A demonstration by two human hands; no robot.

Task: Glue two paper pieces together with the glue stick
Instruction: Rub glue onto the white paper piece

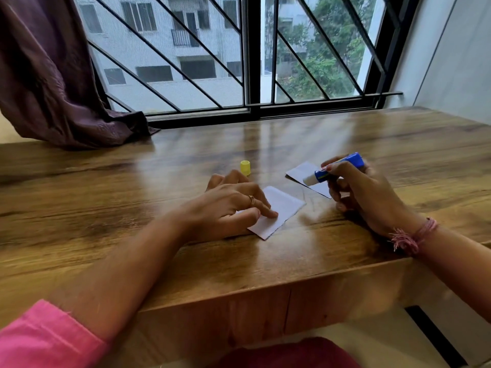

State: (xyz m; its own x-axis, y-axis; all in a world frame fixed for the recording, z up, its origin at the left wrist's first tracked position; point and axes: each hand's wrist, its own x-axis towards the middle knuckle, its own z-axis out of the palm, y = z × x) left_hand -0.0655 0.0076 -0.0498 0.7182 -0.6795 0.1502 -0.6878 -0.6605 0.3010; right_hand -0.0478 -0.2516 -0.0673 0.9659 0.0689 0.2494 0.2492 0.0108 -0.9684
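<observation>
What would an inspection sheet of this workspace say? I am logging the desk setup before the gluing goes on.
Surface: glossy brown wooden table, window reflections on it.
Job's things: blue glue stick, uncapped, white tip pointing down-left above the far white paper piece; near white paper piece flat on the table; small yellow cap upright behind the left hand.
Clutter: nothing seen.
Grippers: left hand presses fingertips on the near paper; right hand grips the glue stick.
Cables: nothing seen.
Surroundings: black-barred window behind the table; purple curtain draped onto the table's far left corner.
</observation>
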